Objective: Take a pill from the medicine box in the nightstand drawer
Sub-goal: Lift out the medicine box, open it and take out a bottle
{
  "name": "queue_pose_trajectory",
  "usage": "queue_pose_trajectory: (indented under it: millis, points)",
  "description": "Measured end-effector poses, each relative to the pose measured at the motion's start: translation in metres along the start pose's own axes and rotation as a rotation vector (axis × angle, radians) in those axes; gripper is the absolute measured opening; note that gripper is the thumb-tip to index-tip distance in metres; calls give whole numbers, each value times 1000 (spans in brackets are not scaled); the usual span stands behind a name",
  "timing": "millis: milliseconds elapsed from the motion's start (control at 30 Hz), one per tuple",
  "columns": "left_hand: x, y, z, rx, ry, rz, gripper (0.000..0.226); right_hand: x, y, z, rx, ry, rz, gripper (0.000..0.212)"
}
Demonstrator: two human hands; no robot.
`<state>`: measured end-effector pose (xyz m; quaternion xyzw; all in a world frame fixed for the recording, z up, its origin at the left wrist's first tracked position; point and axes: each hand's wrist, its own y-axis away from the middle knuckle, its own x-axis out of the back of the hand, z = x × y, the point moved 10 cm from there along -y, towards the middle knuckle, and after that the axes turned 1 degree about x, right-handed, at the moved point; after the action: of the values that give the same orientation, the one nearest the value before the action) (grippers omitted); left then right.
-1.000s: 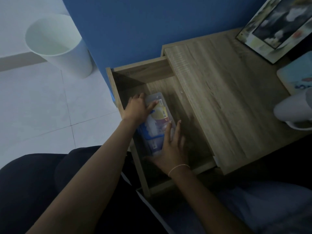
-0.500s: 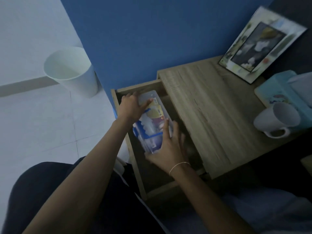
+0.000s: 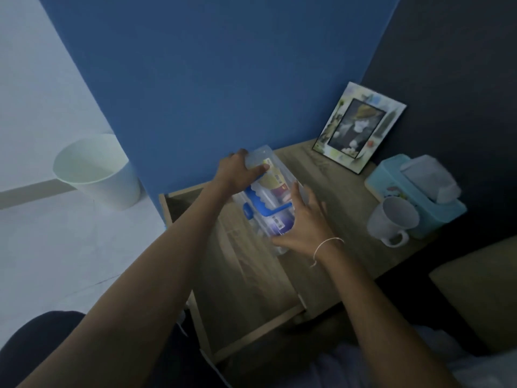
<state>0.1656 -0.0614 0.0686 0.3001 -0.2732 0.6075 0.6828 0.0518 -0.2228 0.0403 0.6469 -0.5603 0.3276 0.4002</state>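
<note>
The medicine box [image 3: 270, 197] is a clear plastic case with a blue handle and coloured packets inside. It is held in the air above the open wooden nightstand drawer [image 3: 243, 278], near the left edge of the nightstand top [image 3: 330, 191]. My left hand [image 3: 239, 170] grips its far end. My right hand [image 3: 300, 228] holds its near end, fingers spread along the side. The drawer below looks bare inside. No loose pill is visible.
On the nightstand top stand a picture frame [image 3: 359, 127], a light-blue tissue box [image 3: 414, 191] and a white mug [image 3: 391, 219]. A white bin [image 3: 96, 170] sits on the tiled floor at the left. A blue wall rises behind.
Both hands have lifted the medicine box up out of the drawer and carried it toward the nightstand top. The camera has tilted up, showing more wall.
</note>
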Motion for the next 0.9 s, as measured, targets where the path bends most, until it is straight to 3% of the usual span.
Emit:
queue_pose_trajectory:
  millis: [300, 467, 567, 667, 900]
  points:
    - [-35, -6, -15, 25, -4, -73, 78, -7, -11, 26, -45, -4, -122, 130]
    - [-29, 27, -4, -98, -213, 45, 64, 0, -7, 18, 17, 237, -71, 127]
    - [-32, 64, 9, -247, -289, 109, 57, 6, 7, -3, 144, 256, 122, 98]
    - [-45, 89, 11, -325, -346, 85, 56, -2, 19, -11, 153, 167, 184, 65]
    - [-52, 81, 4, -313, -325, 21, 56, -6, 9, -5, 139, 291, 242, 59]
